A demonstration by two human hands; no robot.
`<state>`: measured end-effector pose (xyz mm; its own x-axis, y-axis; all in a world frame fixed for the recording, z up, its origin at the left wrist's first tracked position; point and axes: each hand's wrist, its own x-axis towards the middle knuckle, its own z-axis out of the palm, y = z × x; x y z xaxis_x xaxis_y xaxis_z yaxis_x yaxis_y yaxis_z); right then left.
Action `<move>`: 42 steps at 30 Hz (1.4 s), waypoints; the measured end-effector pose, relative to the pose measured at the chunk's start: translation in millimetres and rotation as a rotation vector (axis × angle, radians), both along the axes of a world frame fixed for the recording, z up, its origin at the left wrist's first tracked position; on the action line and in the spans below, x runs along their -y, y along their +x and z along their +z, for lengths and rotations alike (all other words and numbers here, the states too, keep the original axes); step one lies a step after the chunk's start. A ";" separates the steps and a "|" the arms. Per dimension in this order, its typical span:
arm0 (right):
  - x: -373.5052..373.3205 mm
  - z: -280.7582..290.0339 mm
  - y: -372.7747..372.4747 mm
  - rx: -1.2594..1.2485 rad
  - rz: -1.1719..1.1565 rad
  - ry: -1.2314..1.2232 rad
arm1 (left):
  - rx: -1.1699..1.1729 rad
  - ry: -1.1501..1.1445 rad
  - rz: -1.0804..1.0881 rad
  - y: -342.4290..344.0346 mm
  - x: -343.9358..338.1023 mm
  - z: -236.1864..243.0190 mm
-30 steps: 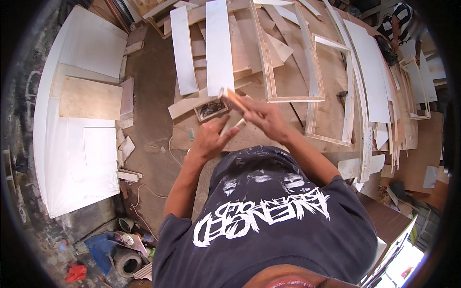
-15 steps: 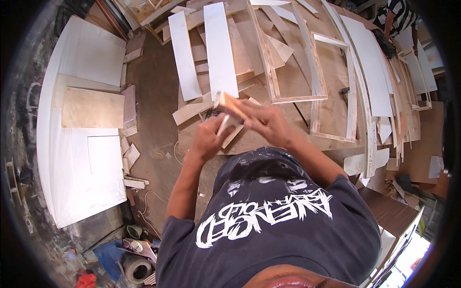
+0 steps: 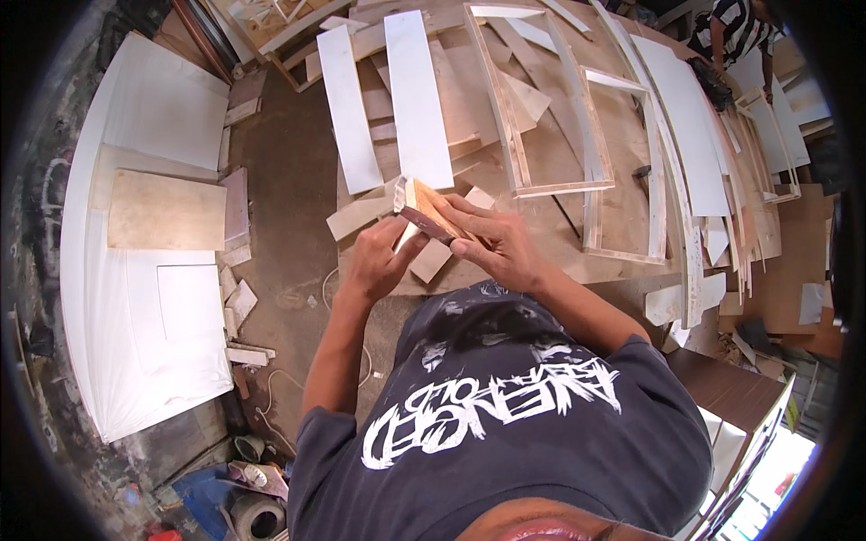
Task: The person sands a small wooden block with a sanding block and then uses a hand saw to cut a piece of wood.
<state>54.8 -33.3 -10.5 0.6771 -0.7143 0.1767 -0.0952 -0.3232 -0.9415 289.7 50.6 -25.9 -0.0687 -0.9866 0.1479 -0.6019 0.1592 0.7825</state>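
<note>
In front of my chest, both hands are closed around a small wooden block (image 3: pixel 431 209) with a tan upper face and a dark reddish-brown side. My right hand (image 3: pixel 501 243) grips its right part, fingers across the face and thumb at the lower edge. On the other side my left hand (image 3: pixel 372 260) holds the block from the left. A pale strip shows between its thumb and fingers; whether it belongs to the same piece I cannot tell. Something whitish and crumpled-looking sits at the block's far left end. Beneath the hands lies a wooden worktable (image 3: pixel 541 230).
Two white boards (image 3: pixel 419 99) and wood offcuts (image 3: pixel 361 216) lie on the table, with wooden frames (image 3: pixel 514 117) to their right. A white-covered surface (image 3: pixel 189 361) stands left, bearing a plywood panel (image 3: pixel 167 210). A cable (image 3: pixel 262 410) crosses the floor. Another person (image 3: pixel 735 36) is at far right.
The block has tilted, so its reddish-brown side now faces me. My left hand has shifted slightly left and down, apart from the right. The view has shifted slightly.
</note>
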 end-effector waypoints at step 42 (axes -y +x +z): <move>-54.4 29.6 28.2 -0.182 -0.122 -0.082 | -0.020 -0.120 -0.121 37.4 -15.2 1.8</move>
